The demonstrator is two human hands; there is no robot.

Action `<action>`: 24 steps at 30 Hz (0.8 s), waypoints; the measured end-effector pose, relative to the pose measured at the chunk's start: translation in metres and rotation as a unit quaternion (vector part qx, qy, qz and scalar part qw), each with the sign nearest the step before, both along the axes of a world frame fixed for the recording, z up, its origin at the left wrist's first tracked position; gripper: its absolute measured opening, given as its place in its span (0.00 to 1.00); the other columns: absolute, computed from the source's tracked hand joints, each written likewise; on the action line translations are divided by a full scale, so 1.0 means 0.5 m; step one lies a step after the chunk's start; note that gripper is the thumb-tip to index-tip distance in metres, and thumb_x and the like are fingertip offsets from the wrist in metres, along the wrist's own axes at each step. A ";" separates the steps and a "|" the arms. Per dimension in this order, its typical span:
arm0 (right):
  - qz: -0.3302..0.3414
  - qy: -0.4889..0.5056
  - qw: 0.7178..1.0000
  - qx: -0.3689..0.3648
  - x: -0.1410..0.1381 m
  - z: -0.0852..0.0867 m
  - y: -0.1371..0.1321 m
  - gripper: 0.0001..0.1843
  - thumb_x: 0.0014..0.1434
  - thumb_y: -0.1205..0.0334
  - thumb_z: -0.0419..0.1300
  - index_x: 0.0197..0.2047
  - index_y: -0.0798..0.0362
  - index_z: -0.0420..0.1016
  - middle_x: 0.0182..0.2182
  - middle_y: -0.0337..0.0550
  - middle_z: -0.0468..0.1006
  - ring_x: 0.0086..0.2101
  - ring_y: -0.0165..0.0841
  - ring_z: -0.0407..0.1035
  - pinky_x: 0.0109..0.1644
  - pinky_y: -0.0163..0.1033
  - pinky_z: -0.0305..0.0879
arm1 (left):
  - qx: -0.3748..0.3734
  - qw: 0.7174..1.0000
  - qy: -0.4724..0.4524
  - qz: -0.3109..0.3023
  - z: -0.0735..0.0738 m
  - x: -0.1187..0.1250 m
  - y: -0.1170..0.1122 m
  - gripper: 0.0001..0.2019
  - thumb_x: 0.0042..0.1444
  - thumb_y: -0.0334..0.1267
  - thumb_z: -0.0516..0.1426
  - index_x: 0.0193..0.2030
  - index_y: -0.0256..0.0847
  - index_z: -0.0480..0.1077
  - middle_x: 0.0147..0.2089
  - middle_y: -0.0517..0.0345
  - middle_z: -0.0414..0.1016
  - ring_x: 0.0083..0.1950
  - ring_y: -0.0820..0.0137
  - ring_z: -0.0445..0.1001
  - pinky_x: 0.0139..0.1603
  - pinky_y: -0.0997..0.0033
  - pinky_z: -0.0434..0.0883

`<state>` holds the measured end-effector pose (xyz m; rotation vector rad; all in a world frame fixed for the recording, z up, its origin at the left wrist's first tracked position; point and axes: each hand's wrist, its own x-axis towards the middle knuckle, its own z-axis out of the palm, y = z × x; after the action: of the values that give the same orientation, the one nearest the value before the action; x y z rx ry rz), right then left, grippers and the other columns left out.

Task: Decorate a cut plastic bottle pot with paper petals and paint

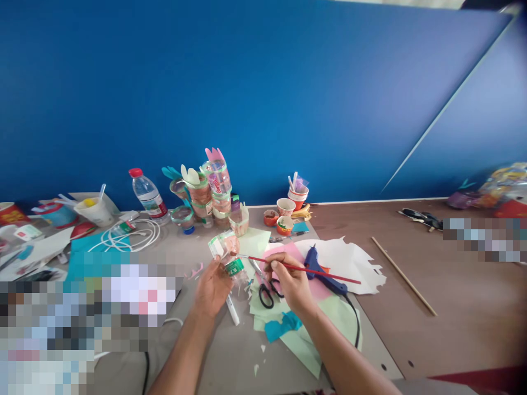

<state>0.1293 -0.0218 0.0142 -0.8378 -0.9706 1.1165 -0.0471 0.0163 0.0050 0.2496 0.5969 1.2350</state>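
Observation:
My left hand (pixel 213 285) is wrapped round a cut plastic bottle piece (pixel 228 251) with a green label, held tilted above the table. My right hand (pixel 288 278) pinches a thin red paintbrush (pixel 313 269); its tip touches the pink-painted part of the bottle piece. Under my hands lie black-handled scissors (pixel 265 285), a blue glue gun (pixel 323 274) and sheets of pale green, pink and teal paper (pixel 329 321).
Decorated bottle pieces (pixel 208 195) stand stacked by the blue wall, beside a water bottle with a red cap (pixel 149 196), small paint cups (pixel 284 215) and a white cable (pixel 132 233). A wooden stick (pixel 403 275) lies to the right. More craft clutter sits at the far left.

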 end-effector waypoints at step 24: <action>-0.080 -0.153 0.983 0.063 0.023 0.011 -0.004 0.07 0.55 0.66 0.55 0.30 0.53 0.75 0.23 0.38 0.72 0.20 0.26 0.63 0.23 0.32 0.59 | 0.003 0.999 0.029 -0.022 0.001 -0.004 0.000 0.09 0.56 0.40 0.58 0.37 0.35 0.74 0.36 0.48 0.80 0.34 0.65 0.78 0.39 0.61 0.75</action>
<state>0.1409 -0.0240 0.0199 -0.9840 -1.1913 0.7928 -0.0491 0.0165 0.0054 0.3030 0.6352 1.1902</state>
